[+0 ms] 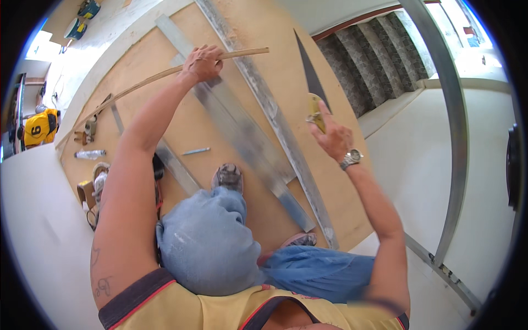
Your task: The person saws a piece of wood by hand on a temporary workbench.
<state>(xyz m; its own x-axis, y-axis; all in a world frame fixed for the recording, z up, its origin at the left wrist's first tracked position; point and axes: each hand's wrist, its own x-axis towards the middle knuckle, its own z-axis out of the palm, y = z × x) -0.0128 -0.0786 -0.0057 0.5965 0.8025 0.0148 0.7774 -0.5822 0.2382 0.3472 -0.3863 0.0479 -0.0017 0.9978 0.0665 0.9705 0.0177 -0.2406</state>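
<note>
My left hand grips a long, thin wooden strip that runs diagonally across the upper left of the plywood board. Metal strips lie under and below that hand, and a long, pale scuffed bar runs down the board between my hands. My right hand is closed around the yellow handle of a handsaw, index finger along the handle, blade pointing up the board. A small pencil-like stick lies near my shoe.
Hand tools, a clear plastic tube and other items lie at the board's left edge. Grey patterned stairs descend beyond the upper right edge. A steel post stands at the right. A yellow bag and buckets are at the upper left.
</note>
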